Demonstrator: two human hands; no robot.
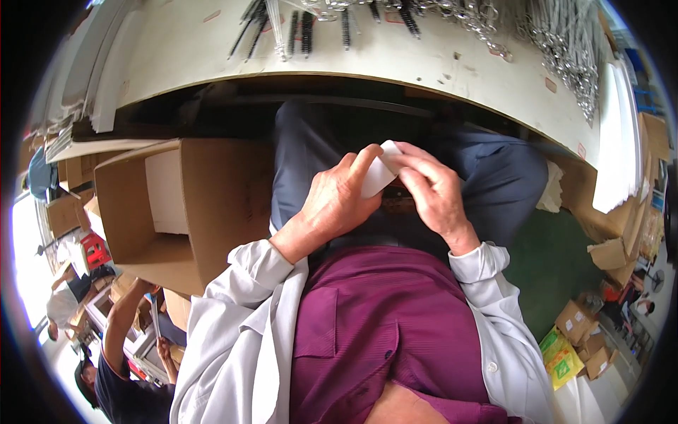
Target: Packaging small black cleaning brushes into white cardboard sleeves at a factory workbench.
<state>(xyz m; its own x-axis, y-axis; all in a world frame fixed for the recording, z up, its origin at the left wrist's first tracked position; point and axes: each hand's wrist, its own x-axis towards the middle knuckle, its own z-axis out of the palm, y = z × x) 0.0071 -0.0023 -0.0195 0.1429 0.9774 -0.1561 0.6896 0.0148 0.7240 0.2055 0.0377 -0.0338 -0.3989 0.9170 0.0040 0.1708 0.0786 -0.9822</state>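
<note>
Well, black bristle brushes [306, 34] lie on the pale table [191, 46], and an open carton [229, 201] stands by the left knee [300, 127]. Between the hands, the left hand [337, 196] clamps a small white piece [378, 177]; the right hand [436, 194] has fingers at its right edge, pinching or not I can't tell.

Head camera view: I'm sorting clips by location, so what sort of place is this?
Probably a small workshop or packing room: black bristle brushes lie on a long worktable, a large open cardboard box is at the left, and more cartons are at the right.
</note>
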